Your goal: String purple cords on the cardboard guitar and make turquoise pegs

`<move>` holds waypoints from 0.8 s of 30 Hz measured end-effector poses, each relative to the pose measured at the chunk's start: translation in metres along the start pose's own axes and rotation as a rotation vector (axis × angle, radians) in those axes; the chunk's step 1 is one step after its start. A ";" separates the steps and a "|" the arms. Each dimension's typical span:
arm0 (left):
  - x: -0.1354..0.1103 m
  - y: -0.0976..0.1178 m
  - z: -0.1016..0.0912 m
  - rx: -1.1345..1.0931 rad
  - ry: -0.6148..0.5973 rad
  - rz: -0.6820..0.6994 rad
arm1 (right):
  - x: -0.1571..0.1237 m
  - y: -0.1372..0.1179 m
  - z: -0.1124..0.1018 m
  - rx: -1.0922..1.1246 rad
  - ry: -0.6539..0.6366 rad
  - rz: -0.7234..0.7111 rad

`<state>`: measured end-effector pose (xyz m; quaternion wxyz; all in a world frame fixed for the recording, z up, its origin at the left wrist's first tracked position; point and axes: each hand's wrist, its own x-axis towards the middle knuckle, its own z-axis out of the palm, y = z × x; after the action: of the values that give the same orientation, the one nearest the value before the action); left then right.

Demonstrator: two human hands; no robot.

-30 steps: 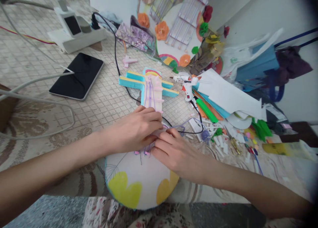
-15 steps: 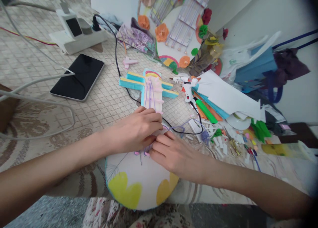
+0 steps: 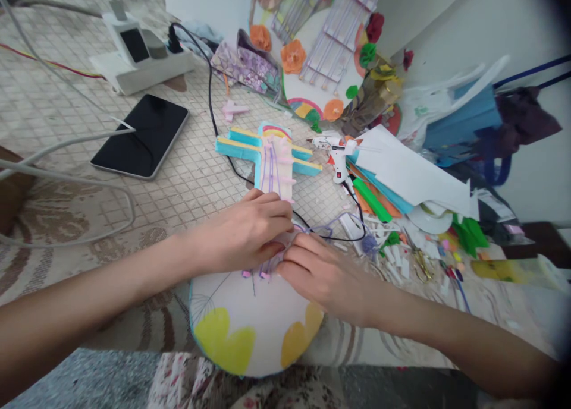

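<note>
A handmade toy guitar (image 3: 232,343) of white card lies before me, blue-edged, with yellow and orange painted shapes on its round body. Lengths of purple yarn (image 3: 271,171) run along its pale pink neck as strings. My left hand (image 3: 256,227) rests across the base of the neck, fingers curled; what its fingertips pinch is hidden. My right hand (image 3: 316,272) is beside it on the body, fingers pressed together where the yarn strand comes in from the right. Small pink pegs (image 3: 264,275) sit on the body just below the hands.
A glue gun (image 3: 339,162) lies beyond my right hand, its black cord looping over the table. Rightward are a purple yarn ball (image 3: 368,244), scissors (image 3: 422,265), card sheets (image 3: 414,171) and scraps. A tablet (image 3: 141,137) and power strip (image 3: 143,73) lie left. A decorated board (image 3: 321,70) stands behind.
My right hand has shifted slightly to the right, away from the left hand, opening a small gap between the fingertips. The left hand stays over the neck's base.
</note>
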<state>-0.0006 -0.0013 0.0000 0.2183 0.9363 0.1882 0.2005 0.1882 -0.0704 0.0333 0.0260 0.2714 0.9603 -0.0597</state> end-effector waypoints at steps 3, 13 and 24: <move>0.000 0.000 0.000 0.009 -0.007 -0.004 | 0.001 0.000 0.000 -0.020 0.003 -0.016; 0.001 -0.002 0.003 0.015 0.033 0.018 | 0.007 0.001 0.002 -0.123 -0.009 -0.104; 0.000 -0.002 0.004 0.024 0.070 0.040 | 0.015 0.001 -0.005 -0.084 -0.093 -0.163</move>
<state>0.0005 -0.0007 -0.0042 0.1962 0.9348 0.1796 0.2353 0.1763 -0.0613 0.0375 0.0769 0.1880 0.9786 -0.0336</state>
